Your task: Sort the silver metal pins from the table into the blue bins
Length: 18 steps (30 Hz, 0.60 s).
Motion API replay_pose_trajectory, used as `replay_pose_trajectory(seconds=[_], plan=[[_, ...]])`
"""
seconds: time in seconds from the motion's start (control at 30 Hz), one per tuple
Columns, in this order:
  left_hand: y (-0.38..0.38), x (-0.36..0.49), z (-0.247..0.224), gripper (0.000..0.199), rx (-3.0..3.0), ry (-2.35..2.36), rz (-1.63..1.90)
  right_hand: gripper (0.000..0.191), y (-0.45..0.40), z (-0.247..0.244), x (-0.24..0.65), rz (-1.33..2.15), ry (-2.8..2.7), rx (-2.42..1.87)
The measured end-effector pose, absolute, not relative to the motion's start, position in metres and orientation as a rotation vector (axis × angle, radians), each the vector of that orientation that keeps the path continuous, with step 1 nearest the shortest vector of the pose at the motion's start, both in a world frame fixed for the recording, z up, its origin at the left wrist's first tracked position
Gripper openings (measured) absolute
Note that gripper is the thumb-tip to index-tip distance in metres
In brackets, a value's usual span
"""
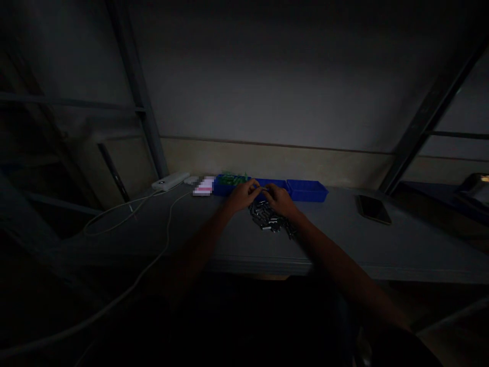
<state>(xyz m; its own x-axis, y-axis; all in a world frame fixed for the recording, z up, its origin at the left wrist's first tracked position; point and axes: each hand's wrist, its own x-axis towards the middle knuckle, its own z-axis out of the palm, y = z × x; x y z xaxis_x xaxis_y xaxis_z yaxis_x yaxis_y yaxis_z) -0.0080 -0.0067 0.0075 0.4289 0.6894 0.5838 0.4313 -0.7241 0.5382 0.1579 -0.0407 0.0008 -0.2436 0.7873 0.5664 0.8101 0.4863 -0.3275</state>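
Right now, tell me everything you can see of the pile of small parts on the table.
The pile of small parts is a loose jumble of many short, slim pieces, dark with bright silvery glints, metallic in look. They lie at mixed angles directly on the grey table, on the near side of the blue bins. The left hand and right hand are at its far side; whether these hands touch it is unclear. Dim light hides finer detail.

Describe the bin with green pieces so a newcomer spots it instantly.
Along the back of the grey table runs a row of blue bins. Yours is the leftmost bin, partly behind the left hand. Green pieces rise above its rim; none show in its neighbours.
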Motion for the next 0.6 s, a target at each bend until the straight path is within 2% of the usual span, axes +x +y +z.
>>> replay_pose_trajectory(seconds=[0.33,0.6], plan=[[-0.0127,-0.0083,0.0100,0.021,2.363,0.881,1.143,0.031,-0.0436,0.0040,0.1576,-0.061,-2.072,-1.346],[-0.0053,-0.0069,0.0044,0.021,2.394,0.990,1.156,0.028,-0.0425,0.0044,0.1585,-0.086,-2.042,-1.340]])
